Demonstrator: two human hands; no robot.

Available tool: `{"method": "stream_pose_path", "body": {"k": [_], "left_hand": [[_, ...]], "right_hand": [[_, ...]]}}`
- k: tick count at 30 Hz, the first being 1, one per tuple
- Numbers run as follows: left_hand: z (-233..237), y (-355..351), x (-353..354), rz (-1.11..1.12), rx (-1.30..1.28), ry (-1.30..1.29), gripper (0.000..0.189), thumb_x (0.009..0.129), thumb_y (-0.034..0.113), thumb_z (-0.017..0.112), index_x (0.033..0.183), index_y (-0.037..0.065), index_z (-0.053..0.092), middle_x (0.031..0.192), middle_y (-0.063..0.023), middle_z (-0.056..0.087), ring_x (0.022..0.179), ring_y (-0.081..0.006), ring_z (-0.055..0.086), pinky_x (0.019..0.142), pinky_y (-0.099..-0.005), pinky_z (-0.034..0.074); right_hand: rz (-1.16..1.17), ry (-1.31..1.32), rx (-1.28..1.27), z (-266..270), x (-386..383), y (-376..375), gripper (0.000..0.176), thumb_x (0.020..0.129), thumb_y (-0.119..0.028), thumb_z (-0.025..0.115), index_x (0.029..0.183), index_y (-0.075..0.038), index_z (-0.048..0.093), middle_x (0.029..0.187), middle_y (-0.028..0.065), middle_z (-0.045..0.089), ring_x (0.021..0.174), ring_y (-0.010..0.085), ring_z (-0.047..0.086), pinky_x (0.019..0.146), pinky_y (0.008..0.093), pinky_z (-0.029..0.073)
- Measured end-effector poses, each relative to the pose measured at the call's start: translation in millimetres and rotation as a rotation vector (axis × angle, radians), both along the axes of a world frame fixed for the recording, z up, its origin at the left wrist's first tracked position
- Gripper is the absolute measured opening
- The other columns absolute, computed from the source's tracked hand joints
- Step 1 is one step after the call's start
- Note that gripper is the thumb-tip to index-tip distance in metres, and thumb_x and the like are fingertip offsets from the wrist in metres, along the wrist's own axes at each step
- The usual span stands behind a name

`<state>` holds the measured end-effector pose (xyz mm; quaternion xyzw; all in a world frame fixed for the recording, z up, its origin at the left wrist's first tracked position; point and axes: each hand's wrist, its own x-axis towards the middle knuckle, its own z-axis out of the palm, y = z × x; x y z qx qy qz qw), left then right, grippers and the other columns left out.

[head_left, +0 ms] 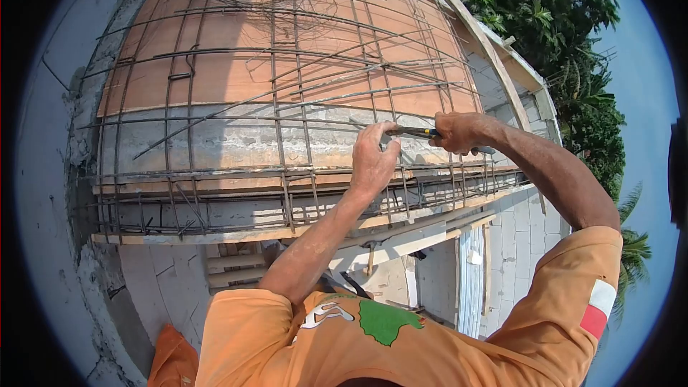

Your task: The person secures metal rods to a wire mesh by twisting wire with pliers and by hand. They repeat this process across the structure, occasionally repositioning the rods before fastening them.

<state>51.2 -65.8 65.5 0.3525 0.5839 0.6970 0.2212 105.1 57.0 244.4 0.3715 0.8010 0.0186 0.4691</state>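
Two hands meet at one crossing of the rebar mesh [287, 79]. The left hand [373, 161] is pinched together there. The right hand [459, 132] is clenched round a slim tool [419, 131].

This is an outdoor building site, up at roof height. A rebar mesh [287, 64] of rusty steel bars lies tied over plywood formwork [229, 82]. Below the mesh stand raw block walls [519, 226] and timber props [401, 244]; beyond its far right edge are treetops [545, 7] and open sky.

Rebar mesh [274, 54] on plywood [229, 77] (trees [545, 0] right)
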Motion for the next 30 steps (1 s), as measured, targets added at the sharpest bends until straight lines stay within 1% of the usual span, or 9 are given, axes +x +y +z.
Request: {"method": "stream_pose_path", "body": {"k": [2,6,9,12,20,23,27,28,30], "left_hand": [[13.0,1.9,32.0,-0.235,0.032,-0.824,0.049,0.092,0.022,0.066,0.127,-0.010,0.054,0.125,-0.0221,0.060,0.123,-0.0270,0.054,0.102,-0.0389,0.042],[13.3,44.7,58.7,-0.425,0.297,-1.437,0.078,0.088,0.052,0.069,0.132,-0.003,0.035,0.116,-0.0109,0.046,0.109,-0.0189,0.048,0.107,-0.0341,0.035],[0.1,85.2,68.9,-0.408,0.423,-1.568,0.092,0.084,0.062,0.068,0.139,0.003,0.026,0.123,-0.0100,0.044,0.114,-0.0183,0.044,0.109,-0.0363,0.031],[8.7,92.3,65.8,-0.329,0.515,-1.621,0.088,0.081,0.069,0.066,0.137,0.009,0.034,0.122,-0.0066,0.046,0.113,-0.0197,0.045,0.110,-0.0373,0.031],[-5.4,110.2,66.3,-0.446,0.845,-1.683,0.086,0.074,0.078,0.064,0.126,0.011,0.049,0.128,-0.0077,0.054,0.117,-0.0235,0.053,0.104,-0.0402,0.042],[12.5,102.4,64.3,-0.434,0.928,-1.853,0.065,0.081,0.066,0.066,0.114,0.012,0.053,0.122,-0.0113,0.059,0.112,-0.0228,0.058,0.099,-0.0422,0.051],[5.7,110.5,64.2,-0.373,0.816,-1.894,0.035,0.087,0.049,0.070,0.075,0.019,0.057,0.060,0.0039,0.055,0.066,-0.0130,0.062,0.064,-0.0314,0.059],[2.8,110.5,62.9,-0.389,0.798,-1.893,0.035,0.087,0.049,0.070,0.075,0.019,0.057,0.060,0.0039,0.055,0.066,-0.0130,0.062,0.064,-0.0314,0.059],[-1.1,111.9,63.1,-0.418,0.790,-1.940,0.032,0.088,0.039,0.070,0.074,0.016,0.052,0.061,-0.0005,0.055,0.063,-0.0178,0.058,0.063,-0.0352,0.055]], "right_hand": [[0.024,0.020,-0.002,-0.4,-2.9,3.5,0.036,0.102,-0.026,0.051,0.099,0.008,0.063,0.072,0.0153,0.066,0.059,0.0218,0.066,0.048,0.0348,0.055],[0.051,-0.085,0.063,-1.7,-9.9,-6.6,0.037,0.101,-0.023,0.051,0.100,0.012,0.064,0.079,0.0161,0.067,0.062,0.0235,0.068,0.049,0.0343,0.055],[0.177,-0.049,0.107,-8.4,-7.9,2.5,0.024,0.092,-0.005,0.050,0.101,0.011,0.066,0.102,0.0182,0.065,0.073,0.0264,0.071,0.050,0.0378,0.056],[0.332,-0.049,0.106,-9.3,-11.7,-1.1,0.026,0.087,0.001,0.048,0.103,0.009,0.067,0.103,0.0174,0.065,0.073,0.0265,0.071,0.049,0.0382,0.056],[-0.070,-0.086,0.042,-1.1,-18.2,3.1,0.028,0.101,-0.023,0.050,0.108,0.004,0.051,0.077,0.0119,0.063,0.061,0.0193,0.065,0.047,0.0337,0.054],[-0.439,0.072,-0.326,3.9,-8.3,22.2,0.030,0.102,-0.027,0.049,0.112,0.001,0.049,0.075,0.0090,0.062,0.059,0.0181,0.065,0.050,0.0340,0.059],[-0.586,0.163,-0.386,-4.1,11.3,29.3,0.046,0.099,-0.040,0.057,0.112,0.004,0.049,0.077,0.0109,0.062,0.066,0.0231,0.067,0.057,0.0393,0.060],[-0.601,0.177,-0.387,-4.7,16.3,27.0,0.046,0.099,-0.040,0.057,0.112,0.004,0.049,0.077,0.0109,0.062,0.066,0.0231,0.067,0.057,0.0393,0.060],[-0.014,0.153,-0.051,-6.3,22.7,9.9,0.059,0.092,-0.046,0.064,0.116,0.007,0.049,0.082,0.0186,0.066,0.070,0.0289,0.070,0.063,0.0440,0.063]]}}
